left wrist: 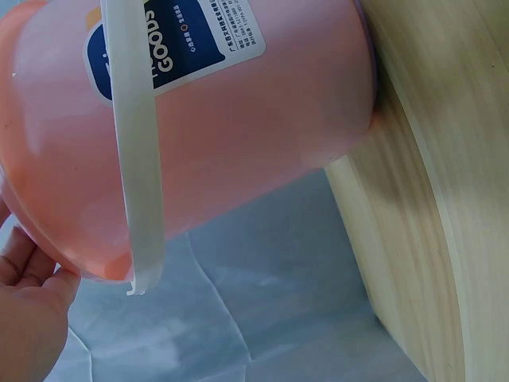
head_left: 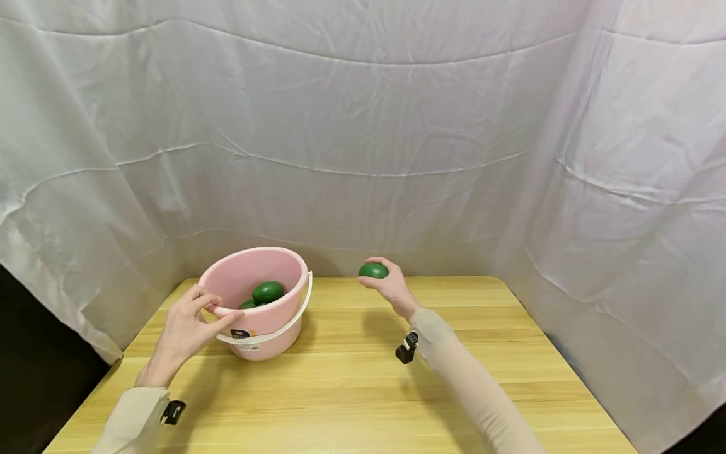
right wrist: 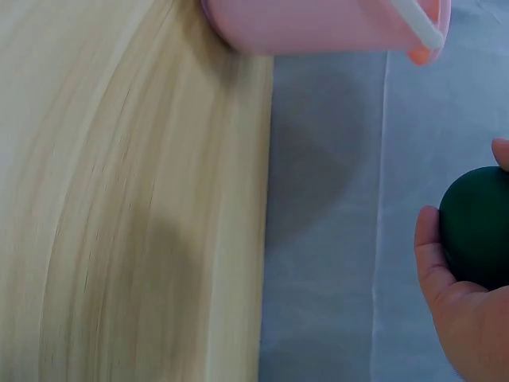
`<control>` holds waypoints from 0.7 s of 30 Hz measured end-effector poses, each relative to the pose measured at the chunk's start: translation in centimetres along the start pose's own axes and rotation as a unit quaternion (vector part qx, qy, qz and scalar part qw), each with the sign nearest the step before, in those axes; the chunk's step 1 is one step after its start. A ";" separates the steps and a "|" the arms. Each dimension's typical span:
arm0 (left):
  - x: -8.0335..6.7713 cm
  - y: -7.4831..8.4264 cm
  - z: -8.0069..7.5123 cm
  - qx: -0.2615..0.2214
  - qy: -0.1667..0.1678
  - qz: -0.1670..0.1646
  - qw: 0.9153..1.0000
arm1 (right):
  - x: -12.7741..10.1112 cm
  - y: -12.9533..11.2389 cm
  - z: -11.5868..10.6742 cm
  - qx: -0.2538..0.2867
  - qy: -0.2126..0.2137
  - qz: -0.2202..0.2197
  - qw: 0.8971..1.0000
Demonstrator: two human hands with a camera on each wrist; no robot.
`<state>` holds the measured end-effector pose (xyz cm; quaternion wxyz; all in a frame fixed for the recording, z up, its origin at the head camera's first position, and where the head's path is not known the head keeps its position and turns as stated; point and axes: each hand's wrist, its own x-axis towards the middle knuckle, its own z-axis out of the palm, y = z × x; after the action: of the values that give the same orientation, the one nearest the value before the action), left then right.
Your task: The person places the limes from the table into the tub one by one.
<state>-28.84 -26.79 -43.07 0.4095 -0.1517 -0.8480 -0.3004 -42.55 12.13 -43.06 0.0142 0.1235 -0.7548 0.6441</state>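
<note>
A pink plastic bucket point(head_left: 266, 329) with a white handle point(head_left: 286, 330) stands on the wooden table point(head_left: 363, 384) at the back left. Dark green round fruits point(head_left: 268, 291) lie inside it. My left hand point(head_left: 190, 325) grips the bucket's near rim, thumb outside and fingers over the edge. In the left wrist view the bucket wall point(left wrist: 238, 127) and its handle point(left wrist: 139, 167) fill the frame. My right hand point(head_left: 386, 284) holds another dark green fruit point(head_left: 373, 270) above the table, to the right of the bucket. That fruit point(right wrist: 479, 227) sits in my fingers in the right wrist view.
White cloth point(head_left: 363, 126) hangs behind and to both sides of the table. The table's right edge point(head_left: 567, 372) runs close to the cloth. Bare wood lies in front of and to the right of the bucket.
</note>
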 end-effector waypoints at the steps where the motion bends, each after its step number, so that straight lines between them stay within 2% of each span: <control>1: 0.0 0.0 0.0 0.001 -0.001 -0.002 1.000 | -0.1 -0.1 0.2 -0.002 -0.004 -0.002 1.000; 9: -0.2 -0.2 0.1 0.008 -0.007 -0.004 1.000 | -0.3 -0.4 1.9 0.007 -0.032 -0.008 0.999; 13: -0.2 -0.2 0.1 0.010 -0.002 0.003 1.000 | -0.3 -0.9 2.6 0.004 -0.038 -0.008 0.999; 21: -0.1 -0.1 0.0 0.010 -0.004 -0.004 1.000 | -0.2 -2.1 4.0 0.012 -0.041 -0.013 0.999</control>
<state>-28.84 -26.81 -43.21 0.4064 -0.1452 -0.8531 -0.2932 -41.37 7.96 -41.72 -0.0095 0.1598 -0.7453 0.6472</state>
